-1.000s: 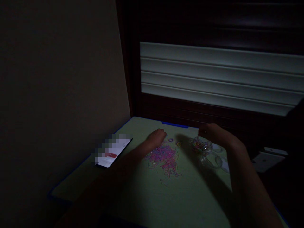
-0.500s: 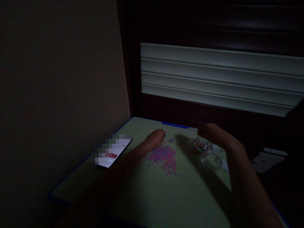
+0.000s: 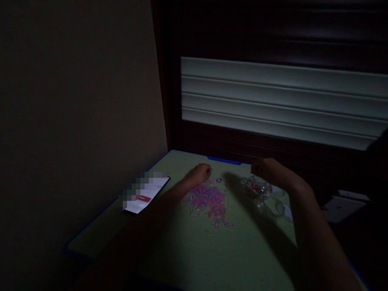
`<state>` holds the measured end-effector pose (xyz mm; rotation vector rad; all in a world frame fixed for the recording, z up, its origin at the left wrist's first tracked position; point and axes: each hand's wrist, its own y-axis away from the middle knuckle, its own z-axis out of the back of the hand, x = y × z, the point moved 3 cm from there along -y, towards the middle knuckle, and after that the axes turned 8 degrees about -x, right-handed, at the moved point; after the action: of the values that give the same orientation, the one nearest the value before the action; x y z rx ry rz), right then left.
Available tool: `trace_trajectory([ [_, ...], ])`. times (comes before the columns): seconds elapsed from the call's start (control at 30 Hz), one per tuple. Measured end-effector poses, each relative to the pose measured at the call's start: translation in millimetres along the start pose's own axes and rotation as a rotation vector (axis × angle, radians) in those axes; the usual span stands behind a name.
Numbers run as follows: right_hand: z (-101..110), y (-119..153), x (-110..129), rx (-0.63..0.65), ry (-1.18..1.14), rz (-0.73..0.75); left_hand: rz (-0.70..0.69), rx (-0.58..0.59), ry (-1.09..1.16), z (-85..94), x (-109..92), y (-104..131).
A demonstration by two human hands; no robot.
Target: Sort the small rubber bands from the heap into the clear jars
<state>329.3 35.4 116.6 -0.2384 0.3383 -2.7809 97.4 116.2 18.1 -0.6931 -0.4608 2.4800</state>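
Clear container (image 3: pixel 268 190) held multicoloured elastic bands (image 3: pixel 254 186); right hand (image 3: pixel 263 166) curled nearby, left hand (image 3: pixel 202 173) curled beside band pile (image 3: pixel 209 199); grasps indiscernible.

Single view, worn on my head; looks forward and down, tabletop (image 3: pixel 239 258) near, slatted panel (image 3: pixel 273 103) beyond.

A blue-edged table (image 3: pixel 242 254) bears a phone (image 3: pixel 148 194), loose colourful bands (image 3: pixel 209 199) and clear containers (image 3: pixel 267 208).
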Motion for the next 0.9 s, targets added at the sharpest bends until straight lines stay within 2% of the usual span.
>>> trace_trajectory([
  [0.27, 1, 0, 3, -0.024, -0.021, 0.024, -0.011, -0.023, 0.122, 9.7, -17, -4],
  [0.5, 4, -1, 8, -0.03, -0.02, 0.039, -0.046, -0.025, 0.298, 19.0, -43, -6],
  [0.77, 10, 3, 23, -0.062, -0.103, 0.104, -0.037, 0.046, 0.501, 29.1, -71, 1],
  [0.9, 13, 7, 33, -0.038, -0.247, 0.145, -0.042, 0.096, 0.593, 34.3, -84, 6],
])
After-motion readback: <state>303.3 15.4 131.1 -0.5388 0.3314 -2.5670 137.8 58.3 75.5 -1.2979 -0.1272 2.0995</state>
